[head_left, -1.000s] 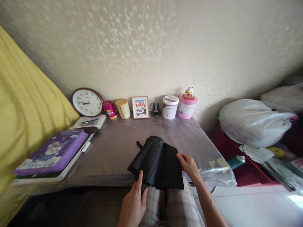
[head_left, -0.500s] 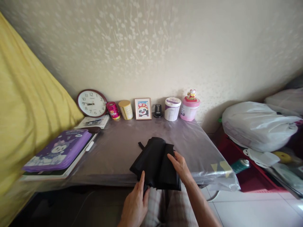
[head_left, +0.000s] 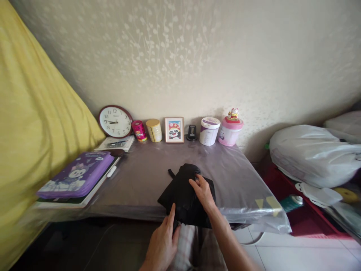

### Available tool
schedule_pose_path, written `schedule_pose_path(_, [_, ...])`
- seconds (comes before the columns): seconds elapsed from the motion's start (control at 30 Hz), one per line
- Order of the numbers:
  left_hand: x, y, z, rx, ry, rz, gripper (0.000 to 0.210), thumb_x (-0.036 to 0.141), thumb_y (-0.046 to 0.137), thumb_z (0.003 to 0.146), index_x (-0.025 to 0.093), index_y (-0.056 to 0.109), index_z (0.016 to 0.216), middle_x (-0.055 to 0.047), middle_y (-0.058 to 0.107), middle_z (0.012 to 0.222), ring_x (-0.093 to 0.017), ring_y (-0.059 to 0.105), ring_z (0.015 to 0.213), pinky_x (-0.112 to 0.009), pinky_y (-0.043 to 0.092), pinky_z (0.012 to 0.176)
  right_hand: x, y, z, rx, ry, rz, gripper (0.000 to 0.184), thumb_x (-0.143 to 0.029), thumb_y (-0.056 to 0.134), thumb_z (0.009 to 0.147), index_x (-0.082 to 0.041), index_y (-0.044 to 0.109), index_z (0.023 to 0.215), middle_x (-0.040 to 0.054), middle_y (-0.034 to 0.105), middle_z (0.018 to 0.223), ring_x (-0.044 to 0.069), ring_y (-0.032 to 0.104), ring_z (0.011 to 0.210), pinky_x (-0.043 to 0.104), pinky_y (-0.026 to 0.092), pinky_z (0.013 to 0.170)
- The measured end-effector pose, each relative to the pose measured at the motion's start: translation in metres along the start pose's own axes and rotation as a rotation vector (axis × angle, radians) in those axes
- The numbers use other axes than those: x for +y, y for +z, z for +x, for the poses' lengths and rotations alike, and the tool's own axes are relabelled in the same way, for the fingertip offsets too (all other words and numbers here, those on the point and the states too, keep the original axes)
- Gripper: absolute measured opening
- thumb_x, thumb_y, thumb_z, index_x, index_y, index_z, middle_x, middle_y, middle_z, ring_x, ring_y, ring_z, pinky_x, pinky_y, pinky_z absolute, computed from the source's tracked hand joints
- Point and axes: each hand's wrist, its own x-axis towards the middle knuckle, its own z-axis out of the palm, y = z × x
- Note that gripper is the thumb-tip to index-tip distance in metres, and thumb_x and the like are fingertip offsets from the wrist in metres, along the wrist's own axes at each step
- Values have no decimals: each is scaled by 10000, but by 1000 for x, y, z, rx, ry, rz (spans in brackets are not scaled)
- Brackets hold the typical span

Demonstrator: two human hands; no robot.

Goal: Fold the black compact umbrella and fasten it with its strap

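A black folded umbrella (head_left: 184, 195) lies at the near edge of the table (head_left: 141, 177), right in front of the person. Part of its cloth hangs over the edge, above the person's checked trousers (head_left: 187, 248).

The right hand (head_left: 202, 192) lies flat on top of the cloth, with its fingers spread and pressing down. It does not grip anything. The left hand (head_left: 163, 241) holds the near end of the umbrella, with one finger pointing up along it and the others curled under the cloth.

To wrap the cloth well, it seems best to keep the near end held tight, press the flaps flat, and roll them one way so no folds stick out. The thin strap (head_left: 170, 173) at the far left side should stay free.

Far back by the wall stand a clock (head_left: 115, 121), a framed panda picture (head_left: 174, 129) and a pink tub (head_left: 229, 133). A purple case (head_left: 77, 180) lies at the left.
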Motion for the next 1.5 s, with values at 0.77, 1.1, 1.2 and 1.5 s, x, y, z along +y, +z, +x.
schedule_pose_path(0.77, [-6,5,1,74,36,27,495,304,341,897,138,283,1360,-129,582,1204,-202,596,1038,-286,512,781,42,-5,6,67,-510,-197,423,-110,321,830,-218,548,1170,75,464,1326,173,428,1223,409,344,1033])
schedule_pose_path(1.1, [-9,7,2,57,14,38,514,301,372,875,102,297,1343,-166,542,1251,-217,577,1075,-309,493,827,19,23,5,-77,-686,-581,321,-205,382,899,-166,570,1156,100,533,1271,216,377,1266,460,240,1059])
schedule_pose_path(1.2, [-1,-2,1,27,-57,-39,655,287,366,880,79,45,1411,-193,489,1298,-219,579,1073,-304,488,819,12,24,14,-119,-690,-646,290,-218,404,897,-192,607,1103,71,584,1213,209,400,1247,452,215,1061])
schedule_pose_path(1.5, [7,-21,4,-127,-18,-60,554,244,304,901,276,118,1422,-73,614,1098,-183,622,924,-294,466,802,13,30,56,-193,-648,-830,253,-219,434,879,-234,679,940,32,665,1073,208,478,1167,441,219,1045])
